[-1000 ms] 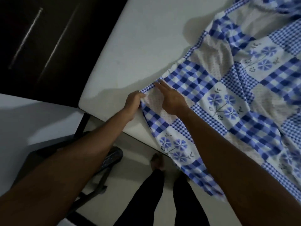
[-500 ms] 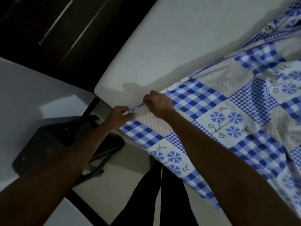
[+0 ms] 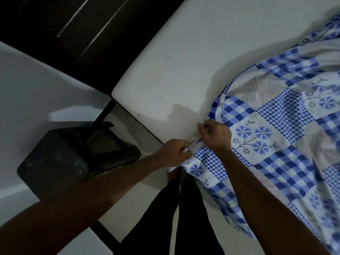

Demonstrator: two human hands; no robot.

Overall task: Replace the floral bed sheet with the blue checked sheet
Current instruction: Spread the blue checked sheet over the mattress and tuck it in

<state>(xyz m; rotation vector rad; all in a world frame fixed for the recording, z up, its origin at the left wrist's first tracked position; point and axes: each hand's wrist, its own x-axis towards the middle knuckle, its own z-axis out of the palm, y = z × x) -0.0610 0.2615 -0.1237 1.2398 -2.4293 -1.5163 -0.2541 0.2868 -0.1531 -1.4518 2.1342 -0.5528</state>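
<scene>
One wide-angle camera, worn on the head, is looking forward and steeply down; it is sitting close above the left hand (image 3: 173,153) and right hand (image 3: 215,135) at the mattress (image 3: 165,70) edge; the blue checked sheet (image 3: 276,144) is filling the right side, the floor (image 3: 132,214) the bottom.

A dim bedroom: bare mattress (image 3: 165,57), dark wardrobe (image 3: 73,28).
</scene>
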